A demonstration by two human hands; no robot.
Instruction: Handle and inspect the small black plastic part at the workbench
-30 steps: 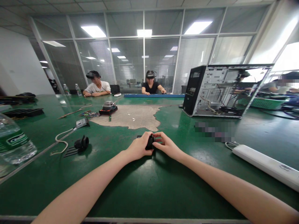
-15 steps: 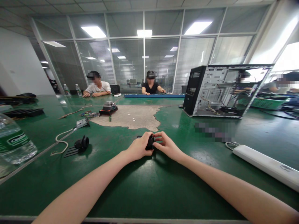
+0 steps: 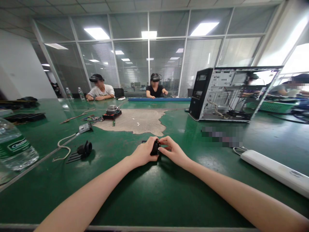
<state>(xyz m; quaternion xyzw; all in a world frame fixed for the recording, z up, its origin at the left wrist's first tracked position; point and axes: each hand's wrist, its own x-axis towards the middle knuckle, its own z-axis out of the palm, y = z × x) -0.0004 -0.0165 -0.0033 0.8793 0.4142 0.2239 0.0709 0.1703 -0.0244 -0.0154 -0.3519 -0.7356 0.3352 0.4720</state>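
Note:
My left hand (image 3: pixel 145 150) is wrapped round a small black part (image 3: pixel 155 148), with its thumb below and fingers over the top. The fingertips of my right hand (image 3: pixel 171 150) are closed on the right edge of the same part. Most of the part is hidden by my hands, so its exact kind does not show. Left of my hands lies a black plastic piece (image 3: pixel 84 149) with a round collar and several flat prongs. All this is on the green tabletop (image 3: pixel 154 196).
A white power strip (image 3: pixel 275 170) lies to the right, behind it an opened computer case (image 3: pixel 234 95). At left are a water bottle (image 3: pixel 16 145) and a metal bracket with a white cable (image 3: pixel 85 127). Two people sit across the table; others are at far right.
My right fingertips have shifted very slightly at the part's edge. My left hand keeps its hold, and the things on the table have not moved.

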